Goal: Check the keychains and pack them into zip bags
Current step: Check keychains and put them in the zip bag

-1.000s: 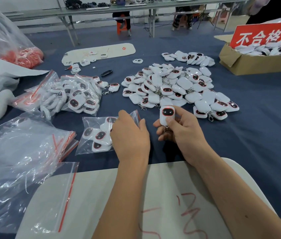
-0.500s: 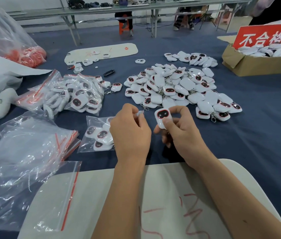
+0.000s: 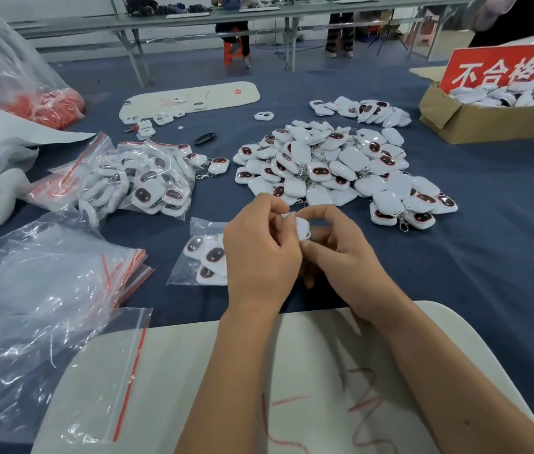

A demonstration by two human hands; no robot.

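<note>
My right hand [image 3: 341, 257] pinches a white keychain [image 3: 301, 226] between thumb and fingers, tilted with its white back towards me. My left hand [image 3: 259, 253] holds the mouth of a clear zip bag [image 3: 193, 253] that lies on the blue cloth with several keychains inside; the bag's opening is hidden behind my fingers. The two hands touch at the bag's mouth. A big loose pile of white keychains with dark red-rimmed faces [image 3: 331, 168] lies just beyond my hands.
Filled zip bags [image 3: 141, 181] lie at the left. Empty zip bags [image 3: 46, 290] are stacked at the near left. A cardboard box [image 3: 488, 122] with a red sign holds keychains at the far right. A white board [image 3: 226, 388] lies under my forearms.
My right hand has brought the keychain down and left to the bag's mouth, turning its face away. My left hand has lifted the bag's opening towards it.
</note>
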